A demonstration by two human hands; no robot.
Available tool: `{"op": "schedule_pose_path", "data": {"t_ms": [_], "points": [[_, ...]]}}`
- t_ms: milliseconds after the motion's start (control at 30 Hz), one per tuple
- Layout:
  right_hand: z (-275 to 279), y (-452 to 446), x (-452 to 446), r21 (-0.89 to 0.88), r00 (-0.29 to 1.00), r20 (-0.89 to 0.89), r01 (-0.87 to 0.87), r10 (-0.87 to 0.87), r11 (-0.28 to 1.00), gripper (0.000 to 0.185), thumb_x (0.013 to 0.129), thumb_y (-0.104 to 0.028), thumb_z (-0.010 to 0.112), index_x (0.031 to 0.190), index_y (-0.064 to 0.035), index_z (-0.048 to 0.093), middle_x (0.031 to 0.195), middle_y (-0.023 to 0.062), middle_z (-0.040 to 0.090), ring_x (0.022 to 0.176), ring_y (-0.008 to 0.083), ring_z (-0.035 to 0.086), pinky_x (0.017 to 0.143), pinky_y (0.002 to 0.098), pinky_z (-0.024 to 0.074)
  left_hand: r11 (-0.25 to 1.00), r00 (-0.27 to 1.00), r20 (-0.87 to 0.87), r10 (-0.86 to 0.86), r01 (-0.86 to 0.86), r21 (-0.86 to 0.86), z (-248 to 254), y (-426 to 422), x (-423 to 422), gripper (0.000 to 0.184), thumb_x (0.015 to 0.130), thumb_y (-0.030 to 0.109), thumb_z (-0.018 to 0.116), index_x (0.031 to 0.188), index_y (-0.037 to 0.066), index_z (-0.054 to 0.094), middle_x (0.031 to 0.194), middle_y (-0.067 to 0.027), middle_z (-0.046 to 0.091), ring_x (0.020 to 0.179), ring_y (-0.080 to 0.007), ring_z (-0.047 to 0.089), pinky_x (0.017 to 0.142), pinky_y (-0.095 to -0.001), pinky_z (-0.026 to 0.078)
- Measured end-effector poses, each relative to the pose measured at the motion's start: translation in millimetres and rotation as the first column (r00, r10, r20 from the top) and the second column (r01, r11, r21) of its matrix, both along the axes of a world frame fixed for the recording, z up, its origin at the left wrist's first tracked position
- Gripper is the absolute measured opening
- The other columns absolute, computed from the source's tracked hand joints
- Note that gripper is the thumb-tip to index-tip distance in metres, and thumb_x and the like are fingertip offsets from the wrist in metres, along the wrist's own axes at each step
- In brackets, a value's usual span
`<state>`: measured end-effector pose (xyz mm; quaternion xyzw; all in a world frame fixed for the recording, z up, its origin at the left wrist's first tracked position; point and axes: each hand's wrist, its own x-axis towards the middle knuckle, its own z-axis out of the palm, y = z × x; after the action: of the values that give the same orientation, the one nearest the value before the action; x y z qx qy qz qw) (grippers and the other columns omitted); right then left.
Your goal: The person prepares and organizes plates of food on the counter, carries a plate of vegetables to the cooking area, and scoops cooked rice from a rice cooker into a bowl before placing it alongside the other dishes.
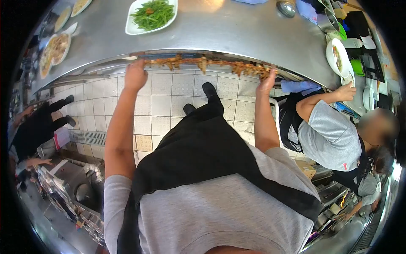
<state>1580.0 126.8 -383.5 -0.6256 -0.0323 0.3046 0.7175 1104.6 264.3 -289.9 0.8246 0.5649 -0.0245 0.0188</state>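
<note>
Head view, going left to right: four dishes of food (65,55) sit at the far left end of the counter (203,31), and a wide swing that way might bump one. Your left hand (135,76) is curled tight around the left end of one long brown strip (204,63). If those fingers slip, that end could drop to the tiled floor (163,101). One white plate of greens (130,28) sits farther in from the counter's front edge, past the left part of the strip. The strip runs along that front edge, with lots of little clumps on it, too blurry to count; it is hard to tell if it touches the metal. Pulling too hard might snap it or shake bits loose. Your two shoes (209,89) are below it. Your right hand (266,82) pinches the other end, thumb up. One round metal thing (286,8) lies well back from the front edge. One big white bowl (344,60) is at the right end, beside one person in a gray shirt (334,133), so your elbow could knock theirs if you turn fast.
</note>
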Motion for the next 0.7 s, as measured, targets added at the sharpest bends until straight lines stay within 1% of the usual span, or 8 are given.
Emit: {"op": "schedule_pose_path", "data": {"t_ms": [100,300,400,433,533,567,667,700], "points": [[-6,22,-52,0.026,0.978,0.017,-0.206,0.206,0.978,0.042,0.090,-0.044,0.050,0.119,-0.0135,0.052,0.112,0.0018,0.058,0.098,0.0145,0.055,0.077,0.0314,0.0436,0.991,0.993,-0.041,0.111,-0.114,-0.069,19,8,-41,0.038,0.076,0.007,0.056,0.114,0.012,0.051,0.113,-0.0121,0.056,0.108,-0.0313,0.054,0.090,-0.0466,0.044],[24,28,-99,0.008,0.843,-0.077,-0.534,0.533,0.846,0.058,0.086,-0.059,0.051,0.119,-0.0109,0.049,0.109,0.0076,0.058,0.097,0.0189,0.058,0.077,0.0378,0.0485,0.986,0.989,-0.023,0.145,-0.147,-0.077,16,34,-80,0.030,0.080,0.011,0.054,0.110,0.005,0.053,0.113,-0.0147,0.055,0.107,-0.0333,0.053,0.089,-0.0443,0.046],[23,15,-108,0.143,0.758,-0.305,-0.562,0.576,0.815,0.064,0.085,-0.062,0.050,0.124,-0.0106,0.046,0.112,0.0095,0.057,0.098,0.0233,0.059,0.079,0.0399,0.0488,0.985,0.988,-0.076,0.135,-0.142,-0.096,21,36,-79,0.030,0.082,0.013,0.053,0.111,0.004,0.054,0.115,-0.0149,0.054,0.109,-0.0324,0.053,0.089,-0.0439,0.046],[21,12,-113,0.215,0.725,-0.389,-0.528,0.568,0.822,0.064,0.086,-0.058,0.052,0.128,-0.0110,0.042,0.118,0.0121,0.054,0.101,0.0276,0.058,0.082,0.0430,0.0487,0.985,0.986,-0.099,0.132,-0.142,-0.095,23,36,-77,0.031,0.083,0.013,0.052,0.112,0.003,0.054,0.116,-0.0150,0.054,0.109,-0.0320,0.053,0.090,-0.0436,0.046],[16,5,-135,0.232,0.660,-0.530,-0.491,0.533,0.839,0.065,0.086,-0.052,0.056,0.134,-0.0131,0.036,0.125,0.0119,0.050,0.106,0.0289,0.056,0.084,0.0448,0.0480,0.983,0.987,-0.082,0.141,-0.149,-0.102,23,39,-78,0.032,0.083,0.014,0.053,0.114,0.005,0.054,0.119,-0.0133,0.053,0.112,-0.0300,0.052,0.091,-0.0433,0.045],[14,5,-138,0.283,0.604,-0.539,-0.527,0.587,0.802,0.067,0.086,-0.043,0.061,0.138,-0.0159,0.030,0.129,0.0101,0.046,0.110,0.0284,0.053,0.086,0.0474,0.0465,0.980,0.986,-0.089,0.144,-0.155,-0.128,24,39,-78,0.031,0.083,0.014,0.053,0.114,0.006,0.054,0.120,-0.0127,0.053,0.112,-0.0296,0.052,0.091,-0.0435,0.045],[21,10,-152,0.323,0.608,-0.501,-0.529,0.616,0.785,0.071,0.085,-0.036,0.064,0.141,-0.0180,0.025,0.132,0.0085,0.044,0.113,0.0281,0.050,0.088,0.0487,0.0448,0.972,0.984,-0.096,0.151,-0.166,-0.165,27,39,-76,0.031,0.083,0.014,0.052,0.113,0.007,0.054,0.121,-0.0111,0.052,0.113,-0.0287,0.051,0.090,-0.0441,0.045],[25,14,-156,0.339,0.610,-0.537,-0.477,0.583,0.811,0.036,0.086,-0.026,0.064,0.116,-0.0192,0.047,0.119,0.0060,0.052,0.110,0.0307,0.052,0.091,0.0534,0.0430,0.974,0.984,-0.091,0.152,-0.164,-0.157,26,39,-76,0.031,0.083,0.014,0.052,0.113,0.007,0.055,0.122,-0.0107,0.052,0.114,-0.0284,0.051,0.090,-0.0442,0.045]]}}
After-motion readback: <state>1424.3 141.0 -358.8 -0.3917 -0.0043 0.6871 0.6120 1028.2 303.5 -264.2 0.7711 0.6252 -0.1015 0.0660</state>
